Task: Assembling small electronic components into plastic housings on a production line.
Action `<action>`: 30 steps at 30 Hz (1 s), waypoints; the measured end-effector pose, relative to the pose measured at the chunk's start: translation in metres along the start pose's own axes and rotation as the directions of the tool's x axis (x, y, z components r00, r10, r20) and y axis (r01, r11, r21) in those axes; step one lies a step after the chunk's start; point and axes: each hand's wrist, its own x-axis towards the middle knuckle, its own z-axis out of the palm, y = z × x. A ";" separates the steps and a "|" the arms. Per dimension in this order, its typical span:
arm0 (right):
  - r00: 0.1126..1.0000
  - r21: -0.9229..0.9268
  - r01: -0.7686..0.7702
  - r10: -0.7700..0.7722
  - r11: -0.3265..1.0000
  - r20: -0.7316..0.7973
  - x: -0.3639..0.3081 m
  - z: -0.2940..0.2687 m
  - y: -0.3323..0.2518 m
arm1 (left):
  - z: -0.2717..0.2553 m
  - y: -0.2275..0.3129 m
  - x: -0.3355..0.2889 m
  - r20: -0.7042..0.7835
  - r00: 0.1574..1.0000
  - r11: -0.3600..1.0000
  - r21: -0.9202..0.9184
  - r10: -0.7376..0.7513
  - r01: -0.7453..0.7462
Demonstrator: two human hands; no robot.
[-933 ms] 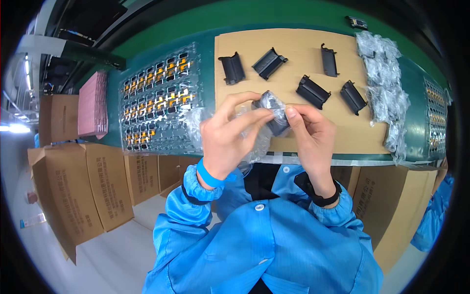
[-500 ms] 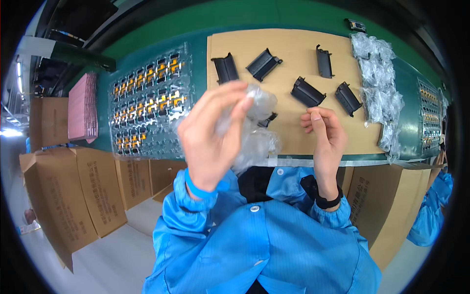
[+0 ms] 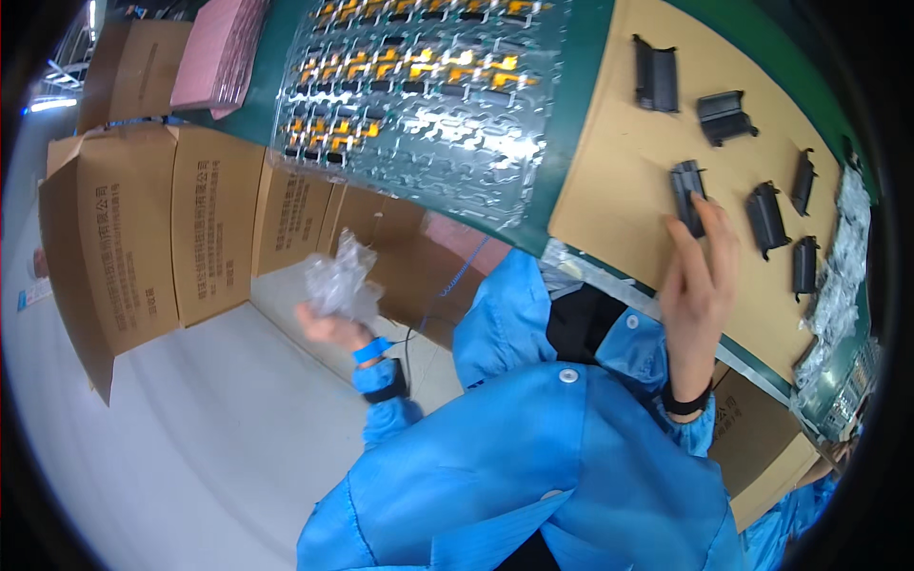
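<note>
Head view: crumpled clear plastic is being held in the left hand, which is being closed around its lower part. This hand is being held out to the left, off the table, and is being seen against the pale floor and some open cardboard boxes. A blue band is being worn on its wrist. On the other side, a black part is being touched at its near end by the right hand. The thumb and fingertips are being kept narrow, close about the sides of that end; whether it is being gripped firmly cannot be told. The black part is being supported by a flat cardboard sheet on the table. Five similar pieces are being spread out on the same sheet: two beyond the touched one, and three to its right. The sheet's right side is being lined by a strip of crumpled clear wrapping. To the left of the sheet, small orange and black pieces are being held in rows by clear plastic trays. Farther left, a pink stack is being supported near the table's edge.
</note>
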 end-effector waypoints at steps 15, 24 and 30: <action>0.997 0.047 0.030 -0.026 0.998 -0.077 -0.014 0.005 0.016 | 0.062 0.115 0.031 0.398 0.881 0.937 0.122 0.256 -0.328; 0.788 0.694 -0.523 0.591 0.495 0.173 0.000 -0.016 0.023 | 0.116 0.139 0.094 0.668 0.693 0.689 0.367 0.273 -0.625; 0.800 0.287 -0.497 0.560 0.819 -0.215 -0.007 -0.022 0.011 | 0.121 0.143 0.099 0.697 0.693 0.649 0.445 0.182 -0.618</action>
